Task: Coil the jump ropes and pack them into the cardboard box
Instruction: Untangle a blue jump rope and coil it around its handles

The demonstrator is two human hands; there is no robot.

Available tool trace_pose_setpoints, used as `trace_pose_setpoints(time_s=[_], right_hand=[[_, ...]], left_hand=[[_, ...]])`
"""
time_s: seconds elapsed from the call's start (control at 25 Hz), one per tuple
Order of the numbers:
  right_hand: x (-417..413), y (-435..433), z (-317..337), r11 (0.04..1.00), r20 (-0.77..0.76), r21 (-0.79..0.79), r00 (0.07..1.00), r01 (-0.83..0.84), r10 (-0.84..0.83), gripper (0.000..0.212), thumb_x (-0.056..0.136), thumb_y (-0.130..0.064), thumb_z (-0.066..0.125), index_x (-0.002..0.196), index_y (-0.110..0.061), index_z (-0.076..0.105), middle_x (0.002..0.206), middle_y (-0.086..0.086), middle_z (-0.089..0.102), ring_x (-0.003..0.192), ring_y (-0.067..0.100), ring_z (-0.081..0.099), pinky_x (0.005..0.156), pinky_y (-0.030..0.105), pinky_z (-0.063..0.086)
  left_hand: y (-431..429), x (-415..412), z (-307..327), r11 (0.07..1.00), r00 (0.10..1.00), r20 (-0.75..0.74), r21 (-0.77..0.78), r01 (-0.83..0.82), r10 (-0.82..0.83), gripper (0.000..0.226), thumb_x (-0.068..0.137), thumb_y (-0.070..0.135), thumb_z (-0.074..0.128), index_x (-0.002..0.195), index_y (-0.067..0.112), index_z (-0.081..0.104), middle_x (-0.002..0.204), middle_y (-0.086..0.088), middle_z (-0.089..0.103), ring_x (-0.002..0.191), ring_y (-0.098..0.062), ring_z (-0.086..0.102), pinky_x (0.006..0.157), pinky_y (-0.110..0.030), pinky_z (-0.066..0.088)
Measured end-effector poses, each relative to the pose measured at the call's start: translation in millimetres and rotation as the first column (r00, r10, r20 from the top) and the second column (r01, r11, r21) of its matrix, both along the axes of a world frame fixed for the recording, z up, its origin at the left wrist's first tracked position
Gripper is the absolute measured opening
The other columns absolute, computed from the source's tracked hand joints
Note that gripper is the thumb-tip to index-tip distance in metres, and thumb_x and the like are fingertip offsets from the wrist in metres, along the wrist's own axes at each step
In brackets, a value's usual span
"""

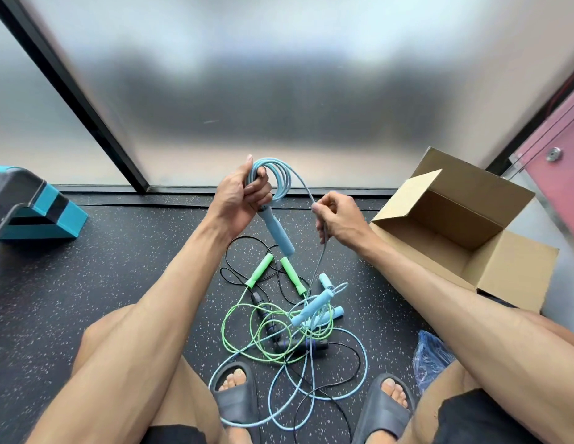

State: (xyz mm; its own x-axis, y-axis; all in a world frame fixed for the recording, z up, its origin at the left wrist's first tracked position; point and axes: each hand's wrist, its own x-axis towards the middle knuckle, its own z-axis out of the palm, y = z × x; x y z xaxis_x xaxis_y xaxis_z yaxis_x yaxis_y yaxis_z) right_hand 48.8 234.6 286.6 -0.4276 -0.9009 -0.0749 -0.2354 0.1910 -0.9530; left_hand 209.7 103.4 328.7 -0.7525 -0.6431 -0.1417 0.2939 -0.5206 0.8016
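- My left hand (239, 200) is raised in front of me. Its fingers (260, 191) are curled tight round a coil of light blue jump rope (277, 176) and round the top of its light blue foam handle (279, 233), which slants down below my fist.
- My right hand (338, 219) is near it, a little lower. Its fingers pinch the loose strand of the same rope, which runs from the coil across to this hand and then drops to the heap below.
- The brown cardboard box (407, 195) stands on the floor to my right, well apart from the coil, with its flaps open.
- Between my legs, on the black speckled rubber floor (119, 251), lies a tangled heap. In it are a green jump rope (229, 331) with two green handles (260, 270), a thin black jump rope (229, 277) with dark handles (300, 345), and more light blue cord with light blue handles (313, 307) lying on top.
- My feet in grey slide sandals (237, 402) rest at the near edge of the heap, with loops of blue cord lying over the left one.
- A crumpled blue plastic bag (430, 357) sits by my right leg.
- A teal and black step block (42, 216) stands far to my left, near the frosted glass wall (279, 91).
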Motion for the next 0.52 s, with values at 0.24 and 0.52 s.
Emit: trace_pose_setpoints(time_s=[0.24,0.52], right_hand=[[-7.2,-6.1,7.2,0.967,-0.226,-0.217,0.957,0.130,-0.180,0.023,0.102,-0.015,0.049,0.092,-0.002,0.064,0.065,-0.003,0.053,0.052,0.009,0.044,0.047,0.020,0.037],[-2.7,0.2,-7.3,0.999,-0.297,0.012,0.954,0.046,-0.040,0.014,0.103,-0.020,0.047,0.095,-0.009,0.051,0.069,0.001,0.053,0.054,0.013,0.045,0.046,0.022,0.039]], left_hand=[[-2.6,0.6,-2.0,0.997,0.998,0.026,0.041,-0.066,0.065,0.045,0.106,0.033,0.032,0.072,0.012,0.054,0.044,0.010,0.024,0.040,-0.006,0.018,0.046,-0.021,0.023],[-2.4,1.7,2.2,0.996,0.999,-0.036,0.085,0.009,-0.006,0.040,0.103,0.032,0.040,0.068,0.014,0.050,0.043,0.010,0.024,0.045,-0.009,0.010,0.042,-0.020,0.024]])
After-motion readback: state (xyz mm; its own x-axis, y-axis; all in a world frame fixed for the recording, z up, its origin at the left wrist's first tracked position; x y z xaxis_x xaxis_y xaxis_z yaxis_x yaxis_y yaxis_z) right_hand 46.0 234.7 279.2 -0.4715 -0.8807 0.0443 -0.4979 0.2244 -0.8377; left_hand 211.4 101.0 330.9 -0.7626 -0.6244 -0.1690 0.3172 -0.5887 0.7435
